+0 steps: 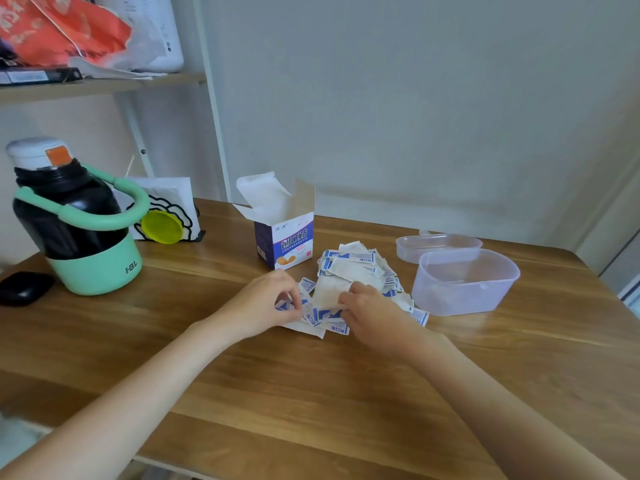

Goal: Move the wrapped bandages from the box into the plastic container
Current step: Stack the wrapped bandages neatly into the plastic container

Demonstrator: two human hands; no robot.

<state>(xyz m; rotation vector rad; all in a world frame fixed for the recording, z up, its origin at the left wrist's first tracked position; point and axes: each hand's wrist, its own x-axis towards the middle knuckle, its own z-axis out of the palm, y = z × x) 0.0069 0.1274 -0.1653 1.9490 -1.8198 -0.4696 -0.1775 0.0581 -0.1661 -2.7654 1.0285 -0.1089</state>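
A small blue and white bandage box (285, 242) stands upright on the wooden table (311, 393), its top flaps open. To its right lies a loose pile of wrapped bandages (356, 268), white with blue print. My left hand (259, 306) pinches bandages at the pile's near left edge. My right hand (372, 315) grips several bandages at the pile's near side. A clear plastic container (464, 284) stands open just right of the pile; I see no bandages inside it.
The container's clear lid (434, 245) lies behind it. At the left stand a black and green flask (74, 220), a napkin holder (166, 209) with a yellow disc, and a black case (24, 287). A shelf with bags hangs above.
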